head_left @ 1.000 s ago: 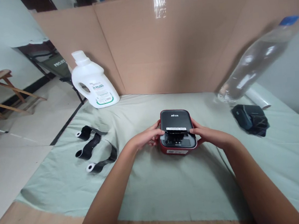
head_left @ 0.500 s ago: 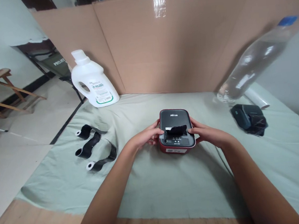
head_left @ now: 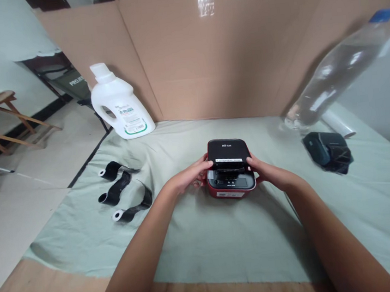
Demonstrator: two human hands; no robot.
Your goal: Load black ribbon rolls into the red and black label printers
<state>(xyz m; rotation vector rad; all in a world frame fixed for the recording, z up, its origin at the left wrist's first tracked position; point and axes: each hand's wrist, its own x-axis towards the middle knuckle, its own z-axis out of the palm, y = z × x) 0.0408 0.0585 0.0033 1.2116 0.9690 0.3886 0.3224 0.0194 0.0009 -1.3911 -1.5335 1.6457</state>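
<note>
A small red thermal printer [head_left: 231,193] with a black lid [head_left: 228,151] stands on the green cloth before me. The lid's near edge is tilted up a little, and a black strip [head_left: 230,171] shows in the dark gap below it. My left hand [head_left: 196,173] grips the left side, its thumb at the lid's edge and its fingers partly hidden beside the body. On the right side my right hand [head_left: 262,169] does likewise, thumb on the lid's corner, other fingers mostly behind it. Off to the left lie several partly unrolled black paper rolls [head_left: 116,196].
A white detergent bottle [head_left: 121,102] stands at the back left against a cardboard screen [head_left: 185,49]. At the right, a large clear bottle [head_left: 340,70] with a blue cap leans back, near a dark wrapped object [head_left: 326,153] and a clear-wrapped roll [head_left: 339,124].
The lid's near edge has risen from the printer body, with both thumbs moving up along with it. The black strip that stuck up half a second ago now sits lower under the lid.
</note>
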